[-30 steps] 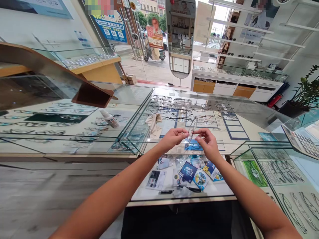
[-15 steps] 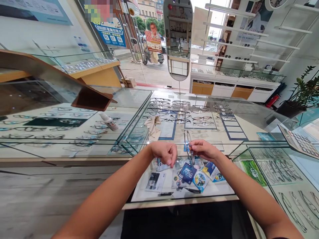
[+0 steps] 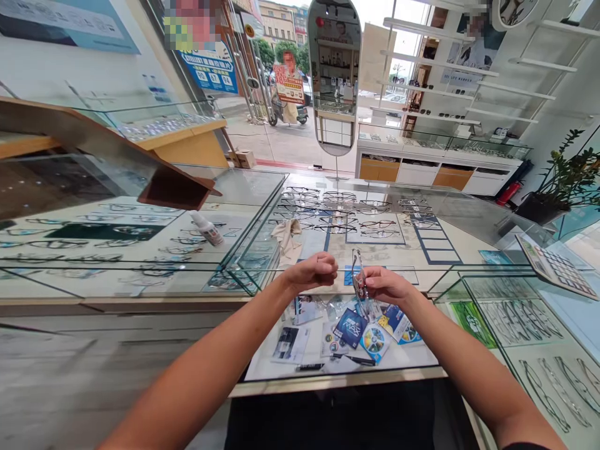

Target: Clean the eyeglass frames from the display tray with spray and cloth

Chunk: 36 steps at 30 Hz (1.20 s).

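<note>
A pair of eyeglasses [image 3: 359, 281] is upright in my right hand [image 3: 387, 284], pinched at its edge between thumb and fingers above the glass counter. To its left, apart from the glasses, my left hand [image 3: 316, 272] is curled closed; whether anything small is inside it is hidden. Under my hands lie a dark blue packet [image 3: 351, 326], a round-patterned card [image 3: 375, 339] and a black pen [image 3: 354, 360]. A beige cloth [image 3: 287, 240] rests on the glass just beyond my left hand.
Rows of eyeglasses [image 3: 340, 212] fill the counter ahead. A white bottle [image 3: 206, 228] stands on the left case, near a brown panel [image 3: 173, 184]. At right are a calculator [image 3: 560, 267] and a case of frames [image 3: 520, 322]. A tall mirror [image 3: 335, 81] stands beyond.
My left hand has risen slightly and its fingers have curled in tighter. The eyeglasses have turned a little in my right hand, which has dipped slightly.
</note>
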{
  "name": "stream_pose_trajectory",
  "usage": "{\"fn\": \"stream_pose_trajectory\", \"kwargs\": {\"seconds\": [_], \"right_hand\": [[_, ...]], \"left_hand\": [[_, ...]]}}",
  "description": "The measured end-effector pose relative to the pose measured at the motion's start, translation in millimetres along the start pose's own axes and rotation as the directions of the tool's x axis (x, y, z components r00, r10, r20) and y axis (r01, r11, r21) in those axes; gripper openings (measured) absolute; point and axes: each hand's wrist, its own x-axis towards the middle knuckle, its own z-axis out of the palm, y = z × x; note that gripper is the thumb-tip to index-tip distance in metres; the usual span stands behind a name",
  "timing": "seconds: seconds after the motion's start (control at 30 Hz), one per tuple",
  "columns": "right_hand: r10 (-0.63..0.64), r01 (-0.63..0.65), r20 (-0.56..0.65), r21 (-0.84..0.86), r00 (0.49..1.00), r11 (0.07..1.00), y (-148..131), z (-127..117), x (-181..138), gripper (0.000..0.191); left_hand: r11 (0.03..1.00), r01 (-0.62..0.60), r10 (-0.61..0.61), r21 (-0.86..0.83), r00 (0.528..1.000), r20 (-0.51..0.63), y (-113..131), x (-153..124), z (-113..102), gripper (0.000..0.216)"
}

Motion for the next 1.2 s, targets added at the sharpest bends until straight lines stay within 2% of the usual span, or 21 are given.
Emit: {"fn": "stream_pose_trajectory", "kwargs": {"seconds": [0.07, 0.1, 0.17, 0.27, 0.33, 0.4, 0.43, 0.47, 0.5, 0.53, 0.57, 0.6, 0.63, 0.67, 0.7, 0.77, 0.9, 1.2], "right_hand": [[-0.008, 0.009, -0.015, 0.015, 1.000, 1.000, -1, 1, -1, 0.047], [-0.014, 0.015, -0.026, 0.027, 1.000, 1.000, -2, 1, -1, 0.047], [-0.030, 0.033, -0.055, 0.055, 0.998, 0.998, -4, 1, 0, 0.047], [-0.062, 0.073, -0.107, 0.102, 0.992, 0.992, -6, 0, 2, 0.046], [-0.078, 0.094, -0.126, 0.122, 0.989, 0.988, -7, 0, 3, 0.045], [-0.087, 0.104, -0.135, 0.124, 0.987, 0.987, -8, 0, 4, 0.044], [-0.091, 0.108, -0.141, 0.121, 0.986, 0.987, -8, 1, 4, 0.044], [-0.097, 0.114, -0.148, 0.118, 0.984, 0.986, -8, 1, 5, 0.044], [-0.103, 0.121, -0.155, 0.113, 0.983, 0.986, -8, 2, 5, 0.044], [-0.112, 0.130, -0.161, 0.108, 0.981, 0.986, -8, 3, 5, 0.044], [-0.121, 0.138, -0.163, 0.099, 0.979, 0.985, -8, 4, 6, 0.044], [-0.131, 0.147, -0.164, 0.088, 0.978, 0.985, -8, 4, 6, 0.043], [-0.139, 0.153, -0.162, 0.075, 0.977, 0.985, -8, 4, 7, 0.042], [-0.148, 0.159, -0.162, 0.060, 0.976, 0.985, -8, 4, 7, 0.041], [-0.155, 0.165, -0.164, 0.046, 0.974, 0.985, -7, 4, 7, 0.041], [-0.163, 0.169, -0.175, 0.021, 0.971, 0.985, -6, 3, 9, 0.042], [-0.148, 0.148, -0.191, -0.015, 0.970, 0.989, -2, 2, 11, 0.043], [-0.146, 0.144, -0.229, -0.022, 0.962, 0.989, -3, 0, 9, 0.042]], "left_hand": [[0.990, -0.135, 0.125, -0.028, 0.963, -0.238, -2, 7, 7, 0.090], [0.985, -0.170, 0.151, -0.034, 0.938, -0.312, -2, 11, 10, 0.090], [0.980, -0.191, 0.157, -0.055, 0.913, -0.377, -2, 16, 15, 0.091], [0.978, -0.191, 0.148, -0.086, 0.919, -0.364, -2, 14, 14, 0.091], [0.988, -0.119, 0.088, -0.099, 0.957, -0.276, -1, 7, 9, 0.090], [0.995, 0.069, -0.073, -0.066, 0.996, -0.058, -2, -2, 3, 0.090], [0.983, 0.183, -0.182, -0.007, 0.979, 0.087, -3, -6, 0, 0.090], [0.959, 0.275, -0.283, 0.069, 0.934, 0.217, -3, -9, -2, 0.090], [0.935, 0.327, -0.353, 0.135, 0.885, 0.303, -4, -11, -3, 0.089], [0.923, 0.344, -0.383, 0.173, 0.861, 0.334, -4, -11, -2, 0.088], [0.930, 0.324, -0.365, 0.174, 0.878, 0.309, -4, -10, 0, 0.085], [0.951, 0.271, -0.300, 0.150, 0.926, 0.230, -4, -7, 4, 0.079], [0.972, 0.197, -0.212, 0.124, 0.970, 0.117, -4, -4, 8, 0.071], [0.986, 0.122, -0.123, 0.117, 0.992, -0.002, -3, 0, 12, 0.063], [0.990, 0.060, -0.047, 0.130, 0.994, -0.100, -2, 3, 16, 0.055], [0.985, 0.002, 0.036, 0.175, 0.976, -0.213, -2, 8, 22, 0.050], [0.974, -0.012, 0.076, 0.227, 0.959, -0.274, -2, 10, 25, 0.052], [0.974, -0.064, 0.127, 0.217, 0.948, -0.291, 0, 7, 25, 0.049]]}}
